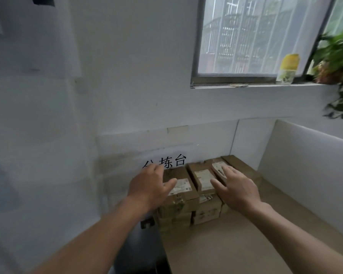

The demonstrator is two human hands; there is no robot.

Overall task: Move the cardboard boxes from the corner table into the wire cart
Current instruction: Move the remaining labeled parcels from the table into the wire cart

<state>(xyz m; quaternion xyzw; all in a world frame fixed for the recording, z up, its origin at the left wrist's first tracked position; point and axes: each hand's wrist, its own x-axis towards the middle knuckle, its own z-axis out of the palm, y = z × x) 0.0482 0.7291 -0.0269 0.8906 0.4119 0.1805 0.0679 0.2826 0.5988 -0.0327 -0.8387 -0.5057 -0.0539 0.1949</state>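
Note:
Several small cardboard boxes with white labels are stacked in the far corner of a beige table [236,244]. The top layer has a left box [183,187], a middle box [203,177] and a right box [219,168]. My left hand [149,184] reaches over the left side of the stack, fingers spread and relaxed above the left box, holding nothing. Over the stack's right side hovers my right hand [236,186], its fingers straight. Whether either hand touches a box I cannot tell. No wire cart is in view.
White walls close in the corner; a sheet with black characters [166,162] hangs behind the boxes. A white partition [305,165] borders the table's right side. Above, a window sill holds a yellow-lidded jar [287,69] and a potted plant [337,62]. A dark gap [143,250] lies left of the table.

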